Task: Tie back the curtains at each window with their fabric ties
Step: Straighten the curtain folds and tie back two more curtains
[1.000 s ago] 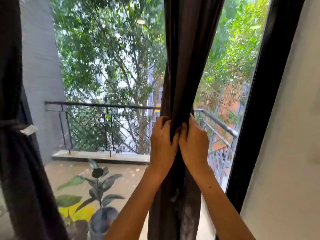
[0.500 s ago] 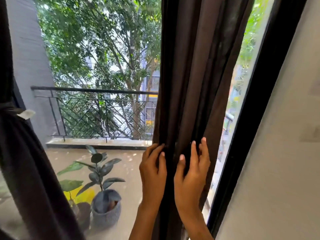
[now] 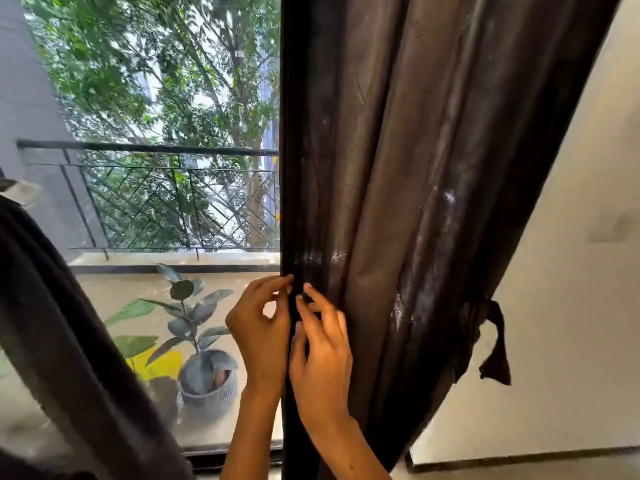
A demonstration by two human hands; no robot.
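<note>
Here, both hands work at the left edge of the dark curtain (image 3: 398,202), which hangs gathered in vertical folds in front of the window's right side. Left hand (image 3: 261,332) sits just left of the edge, thumb and forefinger curled together and pinching the hem near the top of the hand; other fingers loosely bent behind. Right hand (image 3: 322,355) lies on the cloth just beside it, fingers spread and mostly straight, tips touching the folds, thumb up along the hem; not gripping as far as I can tell. The two hands nearly touch, hem between them.

Tie (image 3: 491,344): a dark fabric strip hangs off the curtain's right edge, about level with the hands, loose end dangling free against the wall (image 3: 571,306). Can't tell how it is fixed to the curtain. It is well apart from both hands.

Second curtain (image 3: 69,341) at lower left, dark, slanting down across the corner, with a pale tag (image 3: 20,192) at its upper end.

Outside the glass: railing (image 3: 156,202), trees, a potted plant (image 3: 201,341) on the balcony floor in a grey ribbed pot. Grey wall at far left.
</note>
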